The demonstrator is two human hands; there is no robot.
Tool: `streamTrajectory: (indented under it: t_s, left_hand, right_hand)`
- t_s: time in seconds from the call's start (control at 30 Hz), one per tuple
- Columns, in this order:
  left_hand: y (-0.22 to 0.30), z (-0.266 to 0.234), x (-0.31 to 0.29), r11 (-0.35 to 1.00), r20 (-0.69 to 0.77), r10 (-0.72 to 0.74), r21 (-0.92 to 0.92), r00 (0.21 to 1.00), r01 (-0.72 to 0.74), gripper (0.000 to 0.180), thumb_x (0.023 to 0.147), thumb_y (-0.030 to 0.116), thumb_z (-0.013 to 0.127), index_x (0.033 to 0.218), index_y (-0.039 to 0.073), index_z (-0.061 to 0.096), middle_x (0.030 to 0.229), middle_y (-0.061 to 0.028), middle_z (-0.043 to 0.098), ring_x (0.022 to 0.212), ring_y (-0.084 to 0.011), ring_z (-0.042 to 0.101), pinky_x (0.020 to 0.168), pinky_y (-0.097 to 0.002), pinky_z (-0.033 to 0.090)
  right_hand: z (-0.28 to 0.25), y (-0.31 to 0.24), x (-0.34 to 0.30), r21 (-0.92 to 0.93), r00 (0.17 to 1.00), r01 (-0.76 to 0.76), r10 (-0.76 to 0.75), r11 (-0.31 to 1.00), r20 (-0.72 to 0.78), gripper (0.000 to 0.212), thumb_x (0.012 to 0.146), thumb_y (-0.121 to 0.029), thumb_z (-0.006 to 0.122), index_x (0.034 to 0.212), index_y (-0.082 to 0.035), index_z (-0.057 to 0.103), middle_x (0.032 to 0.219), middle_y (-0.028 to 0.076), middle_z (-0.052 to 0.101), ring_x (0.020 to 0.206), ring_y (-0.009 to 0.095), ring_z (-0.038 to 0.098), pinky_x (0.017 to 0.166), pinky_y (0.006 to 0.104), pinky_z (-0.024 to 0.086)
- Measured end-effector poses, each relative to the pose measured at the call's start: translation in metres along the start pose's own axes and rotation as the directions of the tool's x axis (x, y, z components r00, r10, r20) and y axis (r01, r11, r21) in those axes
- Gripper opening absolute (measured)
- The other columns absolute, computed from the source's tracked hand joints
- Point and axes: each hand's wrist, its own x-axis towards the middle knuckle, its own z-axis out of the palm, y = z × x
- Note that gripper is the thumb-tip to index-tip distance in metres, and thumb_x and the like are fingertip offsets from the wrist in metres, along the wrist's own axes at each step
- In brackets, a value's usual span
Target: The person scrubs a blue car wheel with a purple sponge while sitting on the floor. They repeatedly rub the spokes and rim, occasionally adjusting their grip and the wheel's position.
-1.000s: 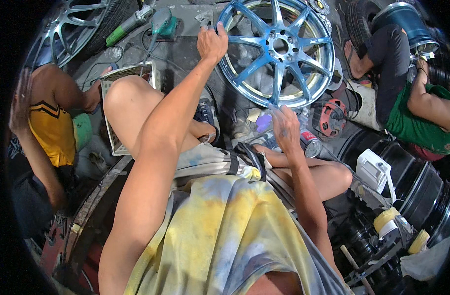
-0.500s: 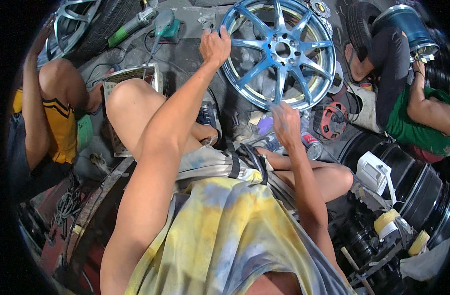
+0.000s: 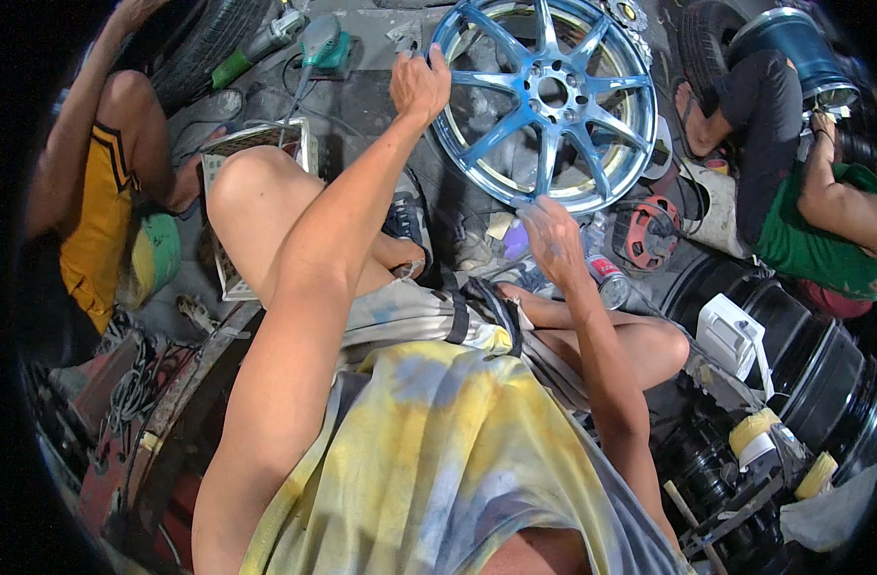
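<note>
A blue alloy wheel [image 3: 551, 114] with several spokes and a bright, paler rim stands tilted in front of me at the top. My left hand [image 3: 421, 84] is closed around its left edge, thumb toward the spokes. Down at the wheel's lower edge, by the foot of a spoke, is my right hand [image 3: 553, 240]. Its fingers are smeared by motion, so whether they hold anything is unclear. A purple piece [image 3: 517, 241] lies beside that hand, and a drink can [image 3: 608, 280] lies near my right forearm.
A white crate [image 3: 309, 149] stands by my left knee. Beyond it lie a teal sander [image 3: 331, 50] and a green-handled grinder [image 3: 256, 53]. Black wheel rims [image 3: 821, 369] and a white plastic container [image 3: 730, 331] sit at right. Co-workers sit left and right; the right one handles a blue wheel [image 3: 788, 53].
My right hand has shifted slightly along the wheel's lower edge, still blurred. My left hand keeps its hold. The left co-worker's arm has moved up, and the silver wheel there has left view.
</note>
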Motion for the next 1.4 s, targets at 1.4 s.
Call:
streamTrajectory:
  t_s: [1.4]
  left_hand:
    - [-0.001, 0.004, 0.0, 1.0, -0.006, 0.017, 0.02, 1.0, -0.017, 0.06, 0.105, 0.042, 0.045, 0.102, -0.011, 0.073, 0.121, -0.0278, 0.064, 0.115, -0.0455, 0.06, 0.101, -0.0533, 0.048]
  right_hand:
    - [0.021, -0.023, 0.023, 0.057, 0.996, -0.051, 0.047, 0.997, 0.071, 0.028, 0.087, -0.001, 0.065, 0.114, 0.001, 0.071, 0.094, 0.017, 0.061, 0.091, 0.037, 0.062, 0.081, 0.0456, 0.049]
